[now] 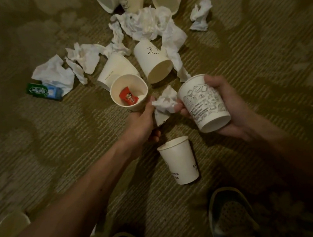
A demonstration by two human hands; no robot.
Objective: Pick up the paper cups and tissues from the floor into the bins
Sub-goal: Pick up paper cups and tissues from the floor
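Cup (125, 82) holding red wrapper (128, 99) gripped in left hand (142, 124), printed cup (203, 102) in right hand (229, 107).

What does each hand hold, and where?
The left hand grips the red-wrapper cup by its side; the right hand grips the printed cup round its wall.

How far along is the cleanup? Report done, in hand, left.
Done: nothing shows as binned; no bin in view. In hand: the left hand grips a plain cup with a red wrapper inside, the right hand a printed cup. Left: the tissue pile, several lying cups, one lettered cup by the shoes.
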